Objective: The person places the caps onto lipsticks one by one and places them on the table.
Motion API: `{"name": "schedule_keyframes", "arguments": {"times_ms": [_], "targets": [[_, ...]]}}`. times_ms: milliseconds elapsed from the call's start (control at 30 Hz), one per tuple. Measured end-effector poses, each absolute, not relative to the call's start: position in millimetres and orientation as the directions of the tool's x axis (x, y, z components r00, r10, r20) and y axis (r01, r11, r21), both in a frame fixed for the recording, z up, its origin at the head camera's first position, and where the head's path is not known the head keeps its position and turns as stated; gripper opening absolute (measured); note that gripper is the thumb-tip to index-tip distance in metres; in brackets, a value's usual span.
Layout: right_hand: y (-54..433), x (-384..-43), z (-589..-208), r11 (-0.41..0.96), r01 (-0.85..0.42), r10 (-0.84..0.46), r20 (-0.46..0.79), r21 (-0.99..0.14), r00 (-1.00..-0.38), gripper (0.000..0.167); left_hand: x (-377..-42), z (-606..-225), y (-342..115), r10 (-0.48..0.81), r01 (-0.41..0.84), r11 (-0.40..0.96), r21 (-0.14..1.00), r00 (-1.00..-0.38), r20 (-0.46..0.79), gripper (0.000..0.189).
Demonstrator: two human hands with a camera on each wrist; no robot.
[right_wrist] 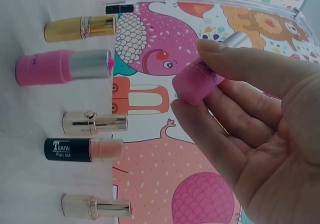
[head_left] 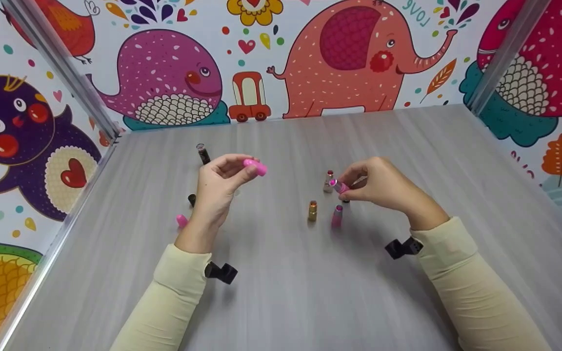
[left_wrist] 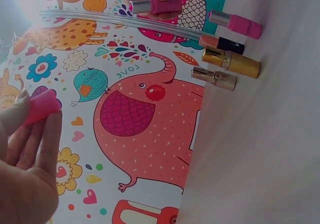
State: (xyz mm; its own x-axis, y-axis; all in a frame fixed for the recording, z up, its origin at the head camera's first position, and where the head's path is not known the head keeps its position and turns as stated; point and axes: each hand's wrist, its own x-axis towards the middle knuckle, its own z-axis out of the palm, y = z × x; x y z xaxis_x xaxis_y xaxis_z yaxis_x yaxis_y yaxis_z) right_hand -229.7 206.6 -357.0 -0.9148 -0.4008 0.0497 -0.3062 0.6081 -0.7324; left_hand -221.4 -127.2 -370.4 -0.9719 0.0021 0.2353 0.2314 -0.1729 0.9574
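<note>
My left hand point(head_left: 216, 190) pinches a bright pink lipstick cap point(head_left: 256, 167) between thumb and fingers above the table. In my right hand point(head_left: 378, 183), thumb and fingers grip an uncapped pink lipstick point(right_wrist: 195, 81) with a silver collar, also raised. Cap and lipstick are apart. Below and beside the right hand stand several uncapped lipsticks: a pink one point(head_left: 337, 216), a gold one point(head_left: 312, 211), a pale gold one with a red tip point(head_left: 328, 181), and a black one with a peach upper part point(right_wrist: 67, 150), mostly hidden by that hand in the head view.
Left of the left hand, a second pink cap point(head_left: 181, 221) and a small black cap point(head_left: 192, 200) are partly covered by the forearm. A dark tube point(head_left: 203, 153) stands farther back. Cartoon-printed walls point(head_left: 261, 44) enclose the grey table point(head_left: 281, 292).
</note>
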Motion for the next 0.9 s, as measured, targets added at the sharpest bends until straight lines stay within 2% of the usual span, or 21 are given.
{"name": "schedule_keyframes", "arguments": {"times_ms": [367, 900], "targets": [[190.0, -224.3, -364.0, 0.602, -0.355, -0.448, 0.065, -0.715, -0.892, 0.02, -216.9, -375.7, -113.3, 0.061, 0.224, -0.177, 0.958, -0.969, 0.238, 0.016], [174.5, -217.5, -366.0, 0.581, -0.38, -0.481, 0.073, -0.72, -0.874, 0.019, -204.7, -385.9, -89.7, 0.152, 0.207, -0.087, 0.974, -0.964, 0.218, 0.021]]}}
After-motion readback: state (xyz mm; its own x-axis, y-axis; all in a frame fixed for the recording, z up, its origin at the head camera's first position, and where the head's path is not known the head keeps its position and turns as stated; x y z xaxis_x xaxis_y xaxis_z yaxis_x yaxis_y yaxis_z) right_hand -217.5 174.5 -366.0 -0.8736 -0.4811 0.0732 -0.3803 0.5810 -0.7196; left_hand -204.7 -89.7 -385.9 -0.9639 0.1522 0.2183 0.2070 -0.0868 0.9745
